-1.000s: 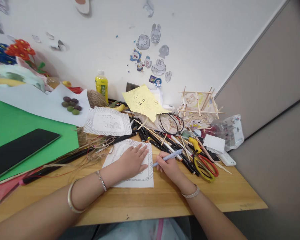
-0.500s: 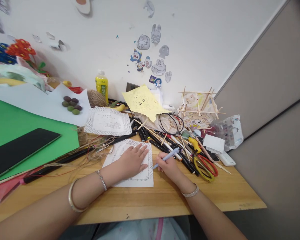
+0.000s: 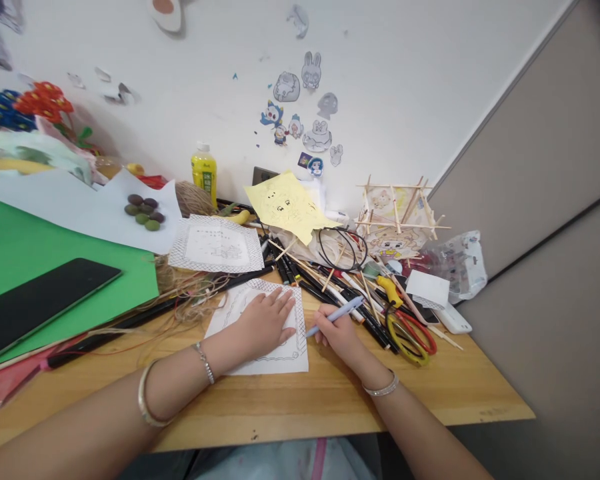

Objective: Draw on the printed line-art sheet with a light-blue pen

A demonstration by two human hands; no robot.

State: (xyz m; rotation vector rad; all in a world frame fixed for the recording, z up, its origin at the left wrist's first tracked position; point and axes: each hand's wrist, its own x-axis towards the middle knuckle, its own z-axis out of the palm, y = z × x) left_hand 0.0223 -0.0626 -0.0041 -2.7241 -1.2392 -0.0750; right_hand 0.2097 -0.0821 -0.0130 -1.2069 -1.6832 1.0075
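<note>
My left hand (image 3: 265,321) lies flat, fingers stretched out, on a white printed sheet with a patterned border (image 3: 285,357) that rests on the wooden table (image 3: 330,400). My right hand (image 3: 337,337) is closed round a light blue pen (image 3: 336,315), whose tip touches the sheet's right edge. Both wrists wear bracelets.
A heap of black markers and wooden sticks (image 3: 325,280) lies behind my hands, with red-and-yellow scissors (image 3: 410,333) to the right. A second printed sheet (image 3: 216,243), a yellow drawing (image 3: 285,205), a yellow bottle (image 3: 203,172), green card (image 3: 40,253) with a black tablet (image 3: 35,300) and twine (image 3: 190,290) fill the left.
The pen has shifted slightly at the sheet's right edge; my left hand stays flat on the paper.
</note>
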